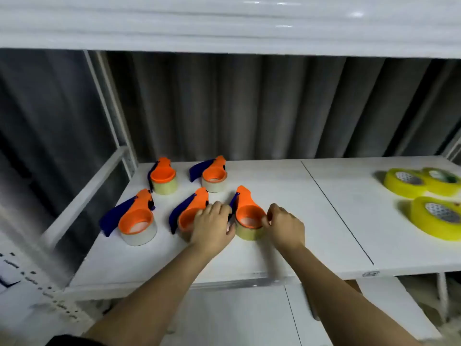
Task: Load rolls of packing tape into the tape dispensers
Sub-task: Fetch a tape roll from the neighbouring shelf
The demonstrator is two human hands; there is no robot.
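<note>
The right hand (pixel 284 227) is pinching the right rim of the nearest tape dispenser (pixel 248 212), thumb and forefinger curling onto the orange ring where it is sitting over a pale roll of packing tape (pixel 247 232). The left hand (pixel 212 227) is lying on the other side, its fingers bending over the gap between this dispenser and the middle front dispenser (pixel 190 212); its fingertips are reaching the blue blade edge, though whether they are truly gripping anything I cannot tell (the picture is smeared by motion). The held dispenser is lying flat on the white shelf (pixel 287 245), its long axis running from the ring near the person up to the orange tip pointing away and slightly left. Its neighbours are lying the same way, rings toward the person and tips away: the left front dispenser (pixel 136 218) with its blue handle sticking out to the left, and behind them the back left dispenser (pixel 163 174) and the back right dispenser (pixel 214 173), each carrying a pale roll. Well apart, at the shelf's right end, three yellow tape rolls (pixel 405 182) are lying flat, two touching at the back, one nearer.
</note>
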